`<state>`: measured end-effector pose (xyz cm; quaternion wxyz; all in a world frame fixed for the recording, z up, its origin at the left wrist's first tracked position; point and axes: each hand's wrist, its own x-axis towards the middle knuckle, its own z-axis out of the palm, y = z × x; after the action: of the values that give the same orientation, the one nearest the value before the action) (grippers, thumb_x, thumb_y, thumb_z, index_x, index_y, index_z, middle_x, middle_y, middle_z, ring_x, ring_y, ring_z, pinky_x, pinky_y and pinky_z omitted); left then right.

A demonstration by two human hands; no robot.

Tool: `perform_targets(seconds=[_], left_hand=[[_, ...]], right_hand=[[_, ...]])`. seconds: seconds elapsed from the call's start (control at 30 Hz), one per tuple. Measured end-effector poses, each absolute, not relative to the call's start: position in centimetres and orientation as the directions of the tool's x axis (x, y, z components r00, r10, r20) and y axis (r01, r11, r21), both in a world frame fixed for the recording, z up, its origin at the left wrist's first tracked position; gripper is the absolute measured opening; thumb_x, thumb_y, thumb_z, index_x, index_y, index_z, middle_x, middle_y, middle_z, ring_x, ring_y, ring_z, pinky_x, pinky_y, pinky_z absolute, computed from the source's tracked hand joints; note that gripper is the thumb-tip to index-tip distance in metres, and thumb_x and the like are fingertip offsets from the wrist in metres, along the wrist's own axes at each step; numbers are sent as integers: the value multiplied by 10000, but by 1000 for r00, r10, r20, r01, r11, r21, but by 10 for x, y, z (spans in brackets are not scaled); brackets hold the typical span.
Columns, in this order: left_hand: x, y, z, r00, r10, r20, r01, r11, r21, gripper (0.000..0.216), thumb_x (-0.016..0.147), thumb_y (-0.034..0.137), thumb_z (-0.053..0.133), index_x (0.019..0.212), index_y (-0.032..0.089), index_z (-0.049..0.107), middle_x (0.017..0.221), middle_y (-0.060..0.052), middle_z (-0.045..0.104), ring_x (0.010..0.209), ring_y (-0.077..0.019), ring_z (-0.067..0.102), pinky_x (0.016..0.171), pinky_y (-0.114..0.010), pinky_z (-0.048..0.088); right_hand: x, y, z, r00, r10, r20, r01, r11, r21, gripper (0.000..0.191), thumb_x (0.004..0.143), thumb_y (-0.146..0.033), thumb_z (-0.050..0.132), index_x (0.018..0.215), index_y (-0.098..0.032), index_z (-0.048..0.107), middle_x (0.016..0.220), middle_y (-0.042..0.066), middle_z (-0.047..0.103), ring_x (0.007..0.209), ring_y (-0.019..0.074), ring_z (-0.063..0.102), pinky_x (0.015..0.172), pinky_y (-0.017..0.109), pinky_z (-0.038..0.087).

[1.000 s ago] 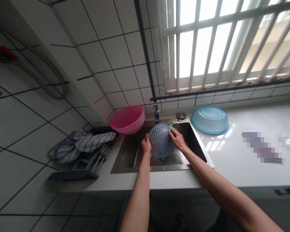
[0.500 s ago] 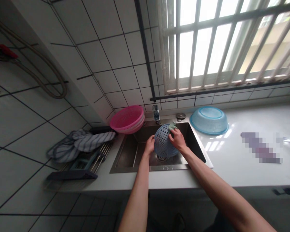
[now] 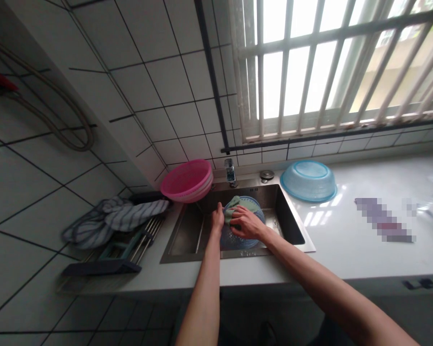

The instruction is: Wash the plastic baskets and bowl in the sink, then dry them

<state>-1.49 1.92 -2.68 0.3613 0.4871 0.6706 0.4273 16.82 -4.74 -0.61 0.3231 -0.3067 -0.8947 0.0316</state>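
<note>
A blue perforated colander [image 3: 238, 240] is held low inside the steel sink [image 3: 288, 216]. My left hand [image 3: 218, 218] grips its left rim, with the thumb up on the near side. Spread over the inside of the colander is a green cloth [image 3: 250, 205]. My right hand [image 3: 246, 222] presses that cloth against the colander, its fingers bent over the fabric. Behind the colander stands the tap [image 3: 230, 173]. Most of the sink drain is hidden under the colander.
Pink baskets [image 3: 187, 181] rest at the sink's back left corner. An upturned blue basin [image 3: 310, 180] sits on the white counter [image 3: 332, 250] to the right, near a drain plug [image 3: 267, 175]. At left, a striped cloth [image 3: 130, 214] lies over a rack [image 3: 119, 250].
The colander has tipped and shifted slightly lower in the sink. My right hand has moved left and down from the rim to its inside, and the cloth is now spread out.
</note>
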Motion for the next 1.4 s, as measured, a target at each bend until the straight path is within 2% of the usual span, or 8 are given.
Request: perform_targets(seconds=[0.17, 0.33, 0.53, 0.63, 0.83, 1.07, 1.17, 1.4], left_hand=[[-14, 14, -25, -256, 964, 74, 404, 37, 914, 734, 853, 884, 492, 583, 210, 598, 585, -42, 585, 649, -207, 545, 610, -305, 367], [-11, 8, -28, -199, 977, 79, 282, -21, 959, 735, 750, 944, 571, 642, 217, 589, 573, 19, 507, 561, -153, 443, 558, -284, 315], [1, 10, -23, -107, 973, 205, 163, -186, 969, 708, 722, 905, 646, 641, 204, 592, 632, 13, 533, 657, -152, 468, 633, -279, 375], [0, 11, -22, -132, 969, 207, 153, -187, 970, 674, 735, 863, 674, 629, 204, 585, 621, 19, 526, 658, -148, 478, 626, -273, 371], [-3, 4, -23, -166, 984, 57, 127, -36, 991, 611, 795, 810, 665, 693, 213, 588, 554, 46, 493, 512, -129, 450, 527, -260, 345], [0, 7, -22, -147, 976, 160, 174, -134, 976, 624, 769, 826, 617, 674, 210, 589, 671, 10, 548, 704, -165, 496, 673, -288, 398], [-1, 8, -23, -111, 977, 180, 211, -154, 965, 650, 766, 843, 613, 669, 200, 609, 668, 9, 546, 706, -164, 479, 681, -289, 381], [0, 2, -23, -66, 987, 149, 229, -131, 965, 737, 772, 945, 585, 683, 213, 562, 601, 45, 461, 581, -136, 430, 577, -271, 348]], right_hand=[[175, -34, -16, -445, 650, 616, 546, 742, -389, 178, 1021, -294, 633, 974, -251, 800, 1063, 93, 768, 1350, 284, 606, 1203, 468, 446], [203, -14, -32, -19, 871, 490, 606, 400, -687, 296, 1076, -317, 504, 1055, -224, 785, 1078, 96, 748, 1029, 250, 687, 963, 405, 562], [175, -32, -19, -408, 700, 586, 596, 690, -410, 177, 1021, -227, 611, 1012, -252, 786, 1066, 84, 753, 1385, 287, 575, 1274, 535, 338], [172, -30, -19, -423, 688, 590, 575, 707, -412, 197, 1025, -222, 601, 1086, -249, 787, 1141, 92, 760, 1521, 282, 480, 1292, 512, 335], [207, -13, -31, 62, 894, 444, 601, 322, -731, 326, 1074, -432, 524, 1173, -221, 752, 1171, 112, 744, 1111, 274, 692, 1031, 436, 554], [179, -36, -13, -423, 684, 594, 602, 703, -380, 147, 992, -258, 659, 1053, -254, 793, 1121, 94, 751, 1498, 317, 492, 1296, 562, 306], [177, -33, -15, -469, 664, 583, 538, 738, -407, 161, 985, -227, 654, 1052, -248, 799, 1177, 101, 771, 1538, 299, 472, 1284, 546, 349], [211, -5, -38, 130, 884, 449, 513, 328, -794, 323, 1020, -422, 587, 1156, -203, 782, 1215, 135, 772, 1171, 307, 711, 1042, 456, 551]])
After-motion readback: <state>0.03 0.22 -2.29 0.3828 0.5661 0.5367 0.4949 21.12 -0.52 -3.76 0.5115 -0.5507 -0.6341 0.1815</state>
